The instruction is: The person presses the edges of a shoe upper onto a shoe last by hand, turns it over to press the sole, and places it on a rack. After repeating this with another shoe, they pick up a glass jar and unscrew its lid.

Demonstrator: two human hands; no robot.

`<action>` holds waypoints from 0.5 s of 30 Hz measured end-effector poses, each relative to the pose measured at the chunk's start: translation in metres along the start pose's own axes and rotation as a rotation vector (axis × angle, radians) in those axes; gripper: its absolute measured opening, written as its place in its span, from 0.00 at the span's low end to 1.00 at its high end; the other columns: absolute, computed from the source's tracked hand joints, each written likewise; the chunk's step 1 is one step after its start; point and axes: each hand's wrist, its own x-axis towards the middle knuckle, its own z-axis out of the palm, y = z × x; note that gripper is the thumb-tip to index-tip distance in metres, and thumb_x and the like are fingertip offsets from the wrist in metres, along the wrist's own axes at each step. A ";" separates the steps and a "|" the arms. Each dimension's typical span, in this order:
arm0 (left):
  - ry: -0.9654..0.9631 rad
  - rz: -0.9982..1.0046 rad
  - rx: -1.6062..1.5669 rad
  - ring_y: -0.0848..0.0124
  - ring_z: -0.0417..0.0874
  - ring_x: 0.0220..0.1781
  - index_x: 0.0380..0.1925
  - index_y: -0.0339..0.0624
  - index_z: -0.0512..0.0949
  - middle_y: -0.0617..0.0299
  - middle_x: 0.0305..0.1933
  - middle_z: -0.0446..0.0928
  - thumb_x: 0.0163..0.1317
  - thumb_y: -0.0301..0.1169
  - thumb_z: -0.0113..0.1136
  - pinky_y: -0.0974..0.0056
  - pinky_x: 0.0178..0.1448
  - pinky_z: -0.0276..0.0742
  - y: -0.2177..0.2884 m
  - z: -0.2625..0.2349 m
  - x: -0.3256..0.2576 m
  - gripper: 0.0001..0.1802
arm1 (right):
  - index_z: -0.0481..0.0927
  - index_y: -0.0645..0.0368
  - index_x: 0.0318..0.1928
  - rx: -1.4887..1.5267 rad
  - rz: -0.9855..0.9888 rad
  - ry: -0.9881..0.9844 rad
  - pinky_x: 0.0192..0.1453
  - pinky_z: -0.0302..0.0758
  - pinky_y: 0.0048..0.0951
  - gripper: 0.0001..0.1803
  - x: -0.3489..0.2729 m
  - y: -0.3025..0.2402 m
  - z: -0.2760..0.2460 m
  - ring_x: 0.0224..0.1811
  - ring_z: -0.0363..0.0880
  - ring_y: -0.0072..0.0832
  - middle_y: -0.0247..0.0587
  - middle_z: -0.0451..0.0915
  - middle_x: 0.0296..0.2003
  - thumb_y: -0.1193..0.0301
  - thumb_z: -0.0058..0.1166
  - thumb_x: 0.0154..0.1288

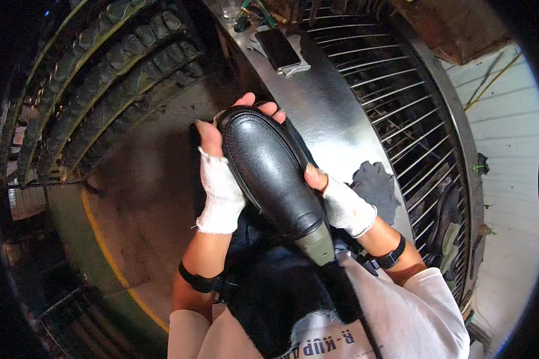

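Note:
Between my hands is a black leather shoe upper (pixel 265 158) stretched over a grey-green shoe last (pixel 318 245). Its rounded toe points away from me, and the bare heel end of the last shows near my body. My left hand (pixel 218 173), in a white fingerless glove, grips the toe end: the thumb lies along the left side and fingertips show past the toe. My right hand (pixel 344 200), gloved the same way, closes on the right side near the heel, with its thumb on the leather edge. The other right-hand fingers are hidden beneath the shoe.
A metal bench (pixel 317 99) runs along my right, bearing a dark phone (pixel 278 49) on a cloth and a dark grey glove (pixel 374 188). Beside it is a barred metal rack (pixel 404 102) with dark shoes (pixel 446 224) at its near end. Curved-looking shelves (pixel 111 66) of dark shoes stand at left.

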 end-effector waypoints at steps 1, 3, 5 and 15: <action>0.046 -0.034 0.022 0.54 0.83 0.70 0.72 0.34 0.72 0.45 0.69 0.80 0.75 0.65 0.56 0.50 0.72 0.82 0.003 -0.011 0.007 0.45 | 0.81 0.70 0.66 0.029 0.025 0.021 0.66 0.79 0.30 0.42 -0.001 -0.001 0.001 0.58 0.85 0.28 0.46 0.87 0.58 0.40 0.62 0.75; 0.049 0.172 0.312 0.59 0.84 0.67 0.63 0.33 0.81 0.49 0.67 0.81 0.76 0.60 0.59 0.54 0.71 0.82 -0.014 -0.031 0.030 0.37 | 0.84 0.71 0.60 0.052 0.022 0.129 0.59 0.84 0.30 0.38 -0.007 -0.008 0.003 0.48 0.90 0.30 0.47 0.90 0.50 0.43 0.64 0.73; 0.153 0.205 1.257 0.51 0.82 0.68 0.62 0.33 0.78 0.42 0.63 0.82 0.69 0.45 0.71 0.51 0.73 0.78 -0.033 -0.050 0.050 0.31 | 0.82 0.71 0.61 0.114 0.011 0.208 0.60 0.84 0.32 0.36 -0.013 -0.018 0.006 0.48 0.90 0.34 0.50 0.89 0.51 0.48 0.66 0.72; 0.143 -0.061 0.108 0.61 0.89 0.57 0.60 0.37 0.82 0.53 0.55 0.88 0.72 0.38 0.56 0.57 0.67 0.84 0.036 -0.028 0.062 0.23 | 0.76 0.67 0.69 0.289 -0.097 0.284 0.61 0.88 0.37 0.41 0.008 -0.016 -0.003 0.52 0.90 0.35 0.50 0.87 0.56 0.42 0.61 0.76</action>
